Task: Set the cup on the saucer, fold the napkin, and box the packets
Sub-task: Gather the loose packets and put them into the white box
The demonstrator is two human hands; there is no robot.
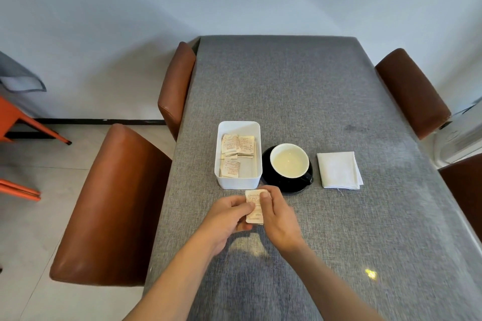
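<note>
Head view shows you holding a small stack of pale paper packets with red print between both hands, just in front of the white rectangular plastic box on the grey woven tablecloth. Your left hand pinches the stack's left edge and your right hand closes over its right edge and top corner, so both hands are clamped on the same bundle.

The cream-lined black cup sits on its black saucer just right of the box, and the white cloth napkin lies folded further right, so boxing looks like the only step left.

Other packets already lie along the box's left and far side, leaving bare floor at the near right. Square the edges by tapping the stack together before you move it, then carry it low over the near wall and lay it flat in that bare corner. Keep the pinch firm until it touches down, or the top packets may slide off.
</note>
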